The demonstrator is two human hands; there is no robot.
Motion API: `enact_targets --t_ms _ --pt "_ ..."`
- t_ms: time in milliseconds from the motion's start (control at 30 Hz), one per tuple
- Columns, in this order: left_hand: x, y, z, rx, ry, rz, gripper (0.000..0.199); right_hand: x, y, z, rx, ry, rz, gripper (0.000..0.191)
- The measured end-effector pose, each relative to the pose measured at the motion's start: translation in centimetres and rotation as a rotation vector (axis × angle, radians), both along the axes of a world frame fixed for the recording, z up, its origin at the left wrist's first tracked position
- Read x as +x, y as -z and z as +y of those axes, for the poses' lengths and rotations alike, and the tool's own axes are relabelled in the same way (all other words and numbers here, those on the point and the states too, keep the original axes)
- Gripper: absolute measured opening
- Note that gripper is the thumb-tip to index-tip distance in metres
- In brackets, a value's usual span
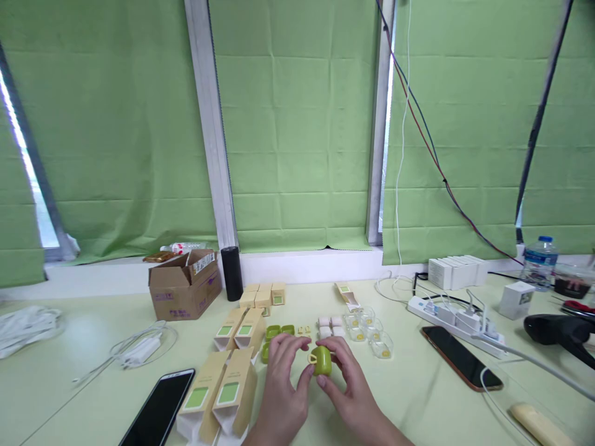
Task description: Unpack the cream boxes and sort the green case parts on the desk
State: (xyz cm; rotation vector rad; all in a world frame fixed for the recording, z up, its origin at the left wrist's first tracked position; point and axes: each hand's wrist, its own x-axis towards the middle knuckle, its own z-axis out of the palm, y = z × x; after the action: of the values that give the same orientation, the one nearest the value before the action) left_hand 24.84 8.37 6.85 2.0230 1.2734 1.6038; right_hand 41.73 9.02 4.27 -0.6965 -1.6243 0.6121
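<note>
Between my two hands is a small rounded green case with a cream ring standing out on its left side. My right hand grips the case from the right, thumb below and fingers above. My left hand closes on it from the left, its thumb tip at the case's lower edge beside the ring. Just beyond the hands lie green open trays, small cream pieces, white rolls and clear round cases with yellow centres. Part of the trays is hidden behind my left hand.
Beige cartons stand left of my hands, with smaller beige boxes farther back. A black phone lies at front left, another phone at right near a power strip. A brown cardboard box and a black cylinder stand behind.
</note>
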Motion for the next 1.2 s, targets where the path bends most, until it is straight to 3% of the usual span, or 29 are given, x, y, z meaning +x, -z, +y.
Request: enact_targets --t_ms 133,433,867,1200 --pt "-0.1 0.3 0.2 -0.019 0.064 0.041 0.017 0.0 0.3 0.3 -0.015 -0.035 0.020 0.039" --pt "0.1 0.6 0.3 -0.042 0.056 -0.045 0.015 0.0 0.1 0.4 -0.024 -0.027 0.089 0.039" --pt "0.1 0.4 0.4 -0.086 0.057 -0.064 0.014 0.2 0.0 0.3 -0.046 -0.025 0.008 0.049" --pt "-0.2 1.1 1.2 -0.280 0.164 -0.130 0.021 0.7 0.0 0.4 -0.018 -0.061 -0.039 0.050"
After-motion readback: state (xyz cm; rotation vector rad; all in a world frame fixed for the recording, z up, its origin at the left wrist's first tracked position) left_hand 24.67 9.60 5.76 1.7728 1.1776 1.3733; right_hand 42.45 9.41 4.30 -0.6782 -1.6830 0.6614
